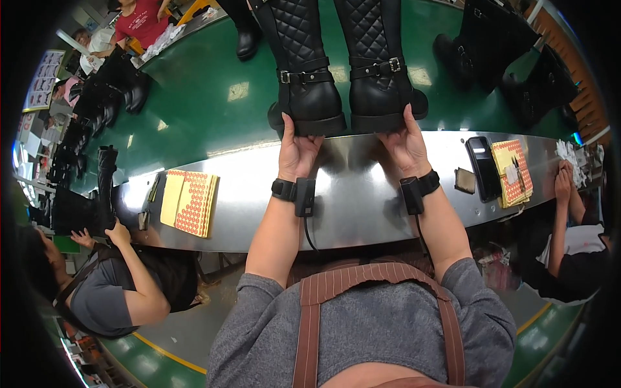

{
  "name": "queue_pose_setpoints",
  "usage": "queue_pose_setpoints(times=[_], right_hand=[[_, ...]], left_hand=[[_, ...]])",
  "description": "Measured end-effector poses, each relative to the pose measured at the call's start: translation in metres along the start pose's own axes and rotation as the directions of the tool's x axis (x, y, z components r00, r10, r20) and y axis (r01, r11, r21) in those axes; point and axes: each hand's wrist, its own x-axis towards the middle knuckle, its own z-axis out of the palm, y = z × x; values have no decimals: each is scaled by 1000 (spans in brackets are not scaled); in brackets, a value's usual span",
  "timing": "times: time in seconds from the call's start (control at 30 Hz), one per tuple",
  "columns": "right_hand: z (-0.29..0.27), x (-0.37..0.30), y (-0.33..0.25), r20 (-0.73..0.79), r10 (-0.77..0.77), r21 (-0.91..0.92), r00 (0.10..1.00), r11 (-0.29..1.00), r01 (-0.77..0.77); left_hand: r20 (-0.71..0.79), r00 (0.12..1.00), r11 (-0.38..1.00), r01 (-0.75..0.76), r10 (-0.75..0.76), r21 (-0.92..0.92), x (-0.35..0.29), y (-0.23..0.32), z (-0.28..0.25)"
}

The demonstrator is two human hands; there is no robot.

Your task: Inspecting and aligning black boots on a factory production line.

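Note:
Two tall black boots with quilted shafts and buckled ankle straps stand upright side by side, heels toward me. My left hand (298, 148) grips the heel of the left boot (307, 97), thumb up along its side and fingers curled under the sole. In the same way my right hand (405, 143) holds the heel of the right boot (380, 97). The boots are at the seam between the green surface and the steel edge. Their upper shafts run out of the picture at the top.
The steel table edge (252, 194) carries sticker sheets (189, 202) on the left, and a phone (484, 169) with more sticker sheets (512, 171) on the right. Other black boots (482, 45) stand on the green surface (200, 97). Co-workers (116, 284) work at both sides.

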Motion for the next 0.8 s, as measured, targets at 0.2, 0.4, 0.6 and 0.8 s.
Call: queue_pose_setpoints(times=[0.2,0.4,0.6,0.8], right_hand=[[3,0,3,-44,-15,-36,999,999,13],[-6,3,3,34,1,-16,999,1000,-1],[-4,8,0,146,207,203,967,951,-234],[-20,21,2,56,44,30,997,998,-46]], left_hand=[[-24,999,999,25,-24,39,-1,0,3],[-26,999,1000,28,-28,-5,7,-7,-11],[-10,996,996,-89,89,-7,10,-13,-14],[-11,1000,999,-16,17,43,5,-6,-13]])
